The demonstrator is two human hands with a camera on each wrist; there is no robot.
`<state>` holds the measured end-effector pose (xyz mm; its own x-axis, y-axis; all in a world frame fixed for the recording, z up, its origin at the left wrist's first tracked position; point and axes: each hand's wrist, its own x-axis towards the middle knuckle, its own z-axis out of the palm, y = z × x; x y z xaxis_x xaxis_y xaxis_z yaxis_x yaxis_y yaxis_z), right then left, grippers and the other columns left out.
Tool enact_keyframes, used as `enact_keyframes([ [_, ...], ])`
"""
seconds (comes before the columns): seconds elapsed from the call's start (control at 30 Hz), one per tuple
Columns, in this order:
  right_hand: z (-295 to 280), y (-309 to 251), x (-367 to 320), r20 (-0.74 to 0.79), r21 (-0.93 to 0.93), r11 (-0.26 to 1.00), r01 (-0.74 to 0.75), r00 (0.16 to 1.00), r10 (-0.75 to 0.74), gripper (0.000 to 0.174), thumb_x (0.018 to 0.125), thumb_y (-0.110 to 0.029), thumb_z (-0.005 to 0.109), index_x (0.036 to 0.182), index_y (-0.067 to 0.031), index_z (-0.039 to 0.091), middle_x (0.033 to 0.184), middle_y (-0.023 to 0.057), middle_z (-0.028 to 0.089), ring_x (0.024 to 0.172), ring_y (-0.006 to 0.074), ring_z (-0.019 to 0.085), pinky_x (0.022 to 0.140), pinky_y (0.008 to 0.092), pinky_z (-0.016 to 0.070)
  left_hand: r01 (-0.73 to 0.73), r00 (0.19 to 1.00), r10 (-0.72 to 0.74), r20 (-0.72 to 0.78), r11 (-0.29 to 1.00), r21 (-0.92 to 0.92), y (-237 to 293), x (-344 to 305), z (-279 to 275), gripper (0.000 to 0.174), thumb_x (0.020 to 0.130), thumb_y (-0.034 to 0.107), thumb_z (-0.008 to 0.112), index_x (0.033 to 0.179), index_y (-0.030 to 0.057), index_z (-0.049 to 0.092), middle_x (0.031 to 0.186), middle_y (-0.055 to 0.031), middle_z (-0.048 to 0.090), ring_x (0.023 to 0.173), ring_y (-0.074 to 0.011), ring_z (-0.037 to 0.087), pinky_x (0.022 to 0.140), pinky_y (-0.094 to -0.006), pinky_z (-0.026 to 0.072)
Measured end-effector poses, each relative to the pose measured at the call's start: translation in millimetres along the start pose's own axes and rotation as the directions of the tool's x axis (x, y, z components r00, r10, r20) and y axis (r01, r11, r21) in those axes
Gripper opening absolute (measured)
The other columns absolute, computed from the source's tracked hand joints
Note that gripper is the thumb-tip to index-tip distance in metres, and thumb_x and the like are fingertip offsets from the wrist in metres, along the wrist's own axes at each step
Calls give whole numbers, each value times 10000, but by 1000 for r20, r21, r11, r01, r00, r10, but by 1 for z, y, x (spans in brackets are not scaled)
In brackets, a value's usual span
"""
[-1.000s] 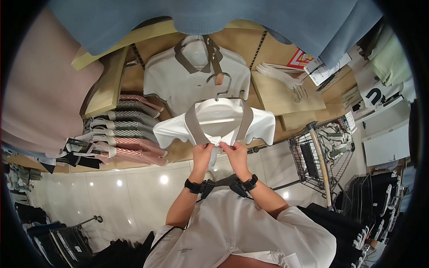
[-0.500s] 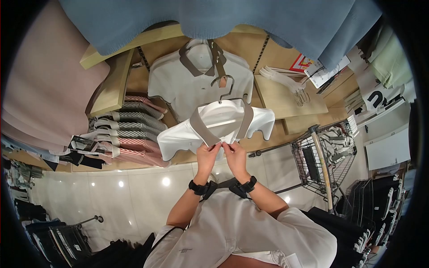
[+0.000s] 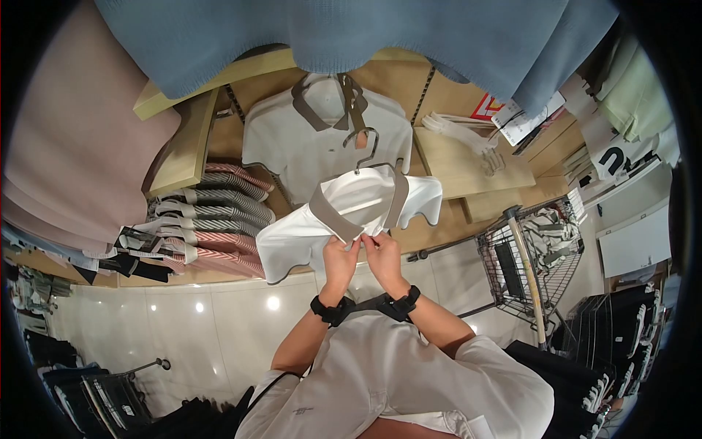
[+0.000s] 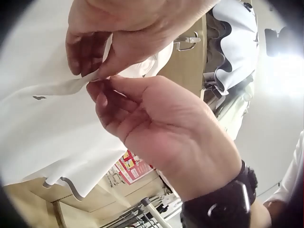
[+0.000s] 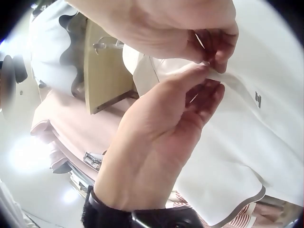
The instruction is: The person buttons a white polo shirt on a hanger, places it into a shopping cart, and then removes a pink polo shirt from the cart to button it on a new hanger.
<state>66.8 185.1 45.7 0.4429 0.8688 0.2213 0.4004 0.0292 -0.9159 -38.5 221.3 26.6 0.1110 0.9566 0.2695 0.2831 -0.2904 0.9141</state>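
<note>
A white polo shirt (image 3: 289, 238) with a grey-brown collar (image 3: 335, 217) hangs in front of me on a hanger with a metal hook (image 3: 371, 146). My left hand (image 3: 339, 265) pinches the fabric at the front of its neck opening, just below the collar. Close beside it, the right hand (image 3: 384, 261) pinches the same front edge, thumb against fingers. Both wrist views show the fingertips meeting at the shirt's placket (image 4: 66, 89), where the hands cover whatever lies between them. A small dark logo (image 5: 258, 99) marks the shirt's chest.
Behind hangs another white polo (image 3: 292, 150) with a similar collar. Striped shirts (image 3: 227, 212) line the left, below a wooden shelf (image 3: 179, 146). On the right are a shelf with white hangers (image 3: 461, 132) and a wire cart (image 3: 526, 256) holding clothing. Blue garments (image 3: 351, 33) hang overhead.
The shirt has turned and tilted, its left sleeve side dropping lower and its right side pulling inward. Both hands keep pinching the neck front, with only small finger shifts.
</note>
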Motion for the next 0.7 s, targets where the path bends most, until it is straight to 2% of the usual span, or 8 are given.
enact_keyframes([
  [0.13, -2, -2, 6, 13, -43, 999, -27, 1000, 27, 124, 873, -75, 641, 924, 24, 694, 755, 163, 674, 608, 196, 599, 575, 319, 453, -45, 997, 45, -56, 999, 11, -3, -4, 7, 179, 798, 38, 701, 976, 25, 718, 929, -178, 687, 851, -305, 679, 714, -347, 510],
  [0.3, -4, -8, 4, -13, -90, 995, 32, 999, -33, 127, 868, -74, 639, 925, 24, 696, 742, 175, 669, 593, 195, 596, 572, 317, 446, -23, 1000, 22, 14, 999, 43, 0, -3, 2, 174, 802, 43, 699, 974, 19, 713, 922, -179, 681, 851, -313, 668, 716, -350, 502],
  [0.37, -9, -1, 7, 22, -40, 999, -14, 1000, 15, 149, 875, -108, 652, 933, 21, 698, 758, 158, 679, 606, 176, 600, 578, 308, 450, -35, 999, 35, 20, 999, 24, -1, 2, 2, 176, 802, 47, 702, 974, 18, 713, 920, -179, 680, 841, -320, 665, 713, -351, 500],
  [0.43, -11, 5, 4, 104, 22, 999, -39, 994, 37, 183, 879, -143, 671, 940, 28, 698, 774, 136, 687, 617, 148, 594, 582, 295, 451, 52, 998, -51, 30, 998, -27, -3, -1, -1, 156, 812, 67, 710, 958, 14, 712, 904, -151, 687, 808, -274, 672, 702, -326, 497],
  [0.47, -8, 5, 3, 64, 67, 997, -27, 998, 22, 179, 862, -132, 687, 882, 46, 675, 740, 149, 651, 584, 188, 576, 570, 298, 451, 43, 998, -42, 35, 999, -26, -5, -2, -2, 156, 812, 67, 710, 958, 14, 712, 904, -151, 687, 808, -274, 672, 702, -326, 497],
  [0.5, -9, 4, 3, 52, 70, 997, -23, 998, 20, 179, 862, -132, 687, 882, 46, 675, 740, 149, 651, 584, 188, 576, 570, 298, 451, 84, 995, -81, 55, 995, -54, -8, -2, -3, 164, 825, 72, 699, 976, 11, 710, 918, -151, 685, 801, -260, 663, 710, -327, 495],
  [0.57, -15, -5, 3, -54, 58, 987, -148, 987, 151, 198, 869, -145, 690, 870, 53, 674, 734, 147, 648, 601, 163, 582, 582, 283, 456, 120, 990, -114, 78, 990, -79, -14, 0, -1, 172, 838, 76, 687, 995, 8, 707, 933, -152, 683, 795, -246, 655, 718, -328, 494],
  [0.7, -21, -3, 3, -149, 88, 988, -126, 979, 139, 196, 883, -146, 680, 886, 50, 673, 730, 130, 651, 622, 141, 589, 586, 277, 458, 238, 970, -228, 79, 961, -142, -12, 1, -5, 188, 815, 77, 717, 960, -36, 681, 913, -150, 662, 814, -244, 652, 712, -314, 483],
])
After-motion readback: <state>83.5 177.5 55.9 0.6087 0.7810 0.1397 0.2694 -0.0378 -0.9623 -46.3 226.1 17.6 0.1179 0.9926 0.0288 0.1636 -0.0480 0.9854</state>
